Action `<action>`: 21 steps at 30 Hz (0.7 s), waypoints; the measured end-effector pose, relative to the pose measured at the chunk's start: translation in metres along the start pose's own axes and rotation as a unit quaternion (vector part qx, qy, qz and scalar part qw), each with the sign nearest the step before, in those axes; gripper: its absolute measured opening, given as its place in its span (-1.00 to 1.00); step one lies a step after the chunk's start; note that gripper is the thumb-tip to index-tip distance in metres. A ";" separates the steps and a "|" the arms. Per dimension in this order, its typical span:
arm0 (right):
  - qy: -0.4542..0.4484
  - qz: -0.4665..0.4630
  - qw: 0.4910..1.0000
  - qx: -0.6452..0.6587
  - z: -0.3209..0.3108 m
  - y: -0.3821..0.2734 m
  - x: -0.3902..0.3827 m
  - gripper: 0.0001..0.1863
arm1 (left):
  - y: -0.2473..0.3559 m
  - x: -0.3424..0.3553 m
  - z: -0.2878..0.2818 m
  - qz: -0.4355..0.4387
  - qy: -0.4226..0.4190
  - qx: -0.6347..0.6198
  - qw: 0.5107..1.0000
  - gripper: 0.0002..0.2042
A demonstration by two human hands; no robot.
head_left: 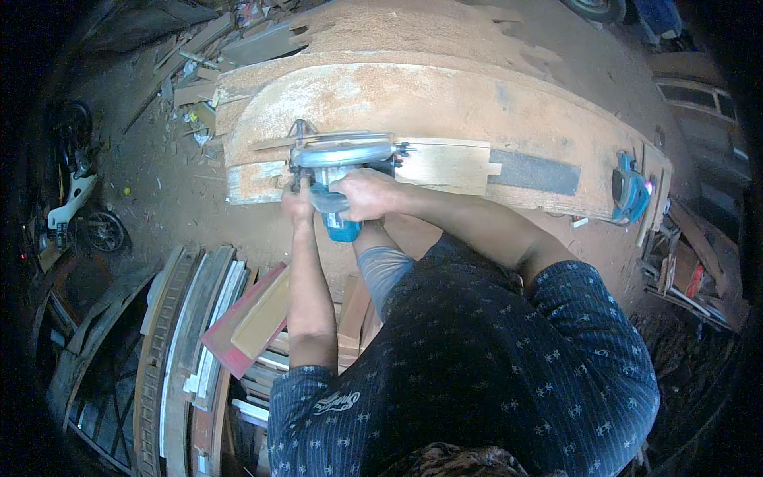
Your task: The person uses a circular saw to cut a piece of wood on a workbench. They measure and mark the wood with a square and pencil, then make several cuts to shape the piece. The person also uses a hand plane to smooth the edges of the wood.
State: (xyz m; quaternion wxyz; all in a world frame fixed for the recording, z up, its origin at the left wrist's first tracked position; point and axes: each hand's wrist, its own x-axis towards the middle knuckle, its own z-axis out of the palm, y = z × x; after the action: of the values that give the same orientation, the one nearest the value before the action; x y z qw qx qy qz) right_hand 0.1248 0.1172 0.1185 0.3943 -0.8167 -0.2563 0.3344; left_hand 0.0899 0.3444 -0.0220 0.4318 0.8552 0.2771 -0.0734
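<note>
At the far left a motorbike (75,195) stands on the dirt floor (159,167). Right of it, below, long wood strips (187,318) lie stacked side by side, some brown, some white. Beyond them, toward the top, scrap wood (195,95) is strewn by the far left corner of my bench (453,95). A red-edged panel (248,322) lies slantwise on the stack, just beside my left forearm.

My left hand (298,200) is on the left end of the saw (343,153); its fingertips are partly hidden, so I can't tell how tightly they close. The saw, silver above and teal at its near end, sits on the left part of the bench, near the edge closest to me. My right hand (367,195) is wrapped around its handle, grasping it firmly, the forearm reaching across from the right.

Just right of the saw, a pale board (449,163) shows on the bench, notched at its right end. A dark grey strip (536,172) comes next, then a teal tool (630,191) near the bench's right end. Beyond that, more timber (699,238) is piled.
</note>
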 end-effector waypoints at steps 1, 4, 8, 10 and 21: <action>0.001 -0.001 1.000 0.002 0.000 -0.004 0.002 -0.59 | -0.007 0.005 -0.005 0.006 0.008 0.007 1.000 -0.54; 0.013 -0.002 1.000 0.011 0.003 -0.008 0.009 -0.63 | -0.022 0.018 -0.005 -0.037 0.002 0.007 0.999 -0.60; 0.034 -0.018 0.999 0.018 0.012 -0.010 0.021 -0.64 | -0.046 0.029 -0.008 -0.004 0.004 -0.112 0.994 -0.62; 0.033 -0.014 0.999 0.015 0.015 -0.010 0.027 -0.63 | -0.041 0.032 -0.013 -0.021 -0.013 -0.105 0.994 -0.61; 0.040 -0.014 0.999 0.003 0.027 -0.016 0.049 -0.63 | -0.067 0.055 -0.020 -0.030 0.049 -0.078 0.995 -0.37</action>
State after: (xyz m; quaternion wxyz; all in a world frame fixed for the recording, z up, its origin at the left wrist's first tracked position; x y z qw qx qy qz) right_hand 0.1338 0.1723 0.1020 0.4113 -0.8248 -0.2504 0.2964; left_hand 0.0976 0.4142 -0.0760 0.4805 0.8129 0.3284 -0.0231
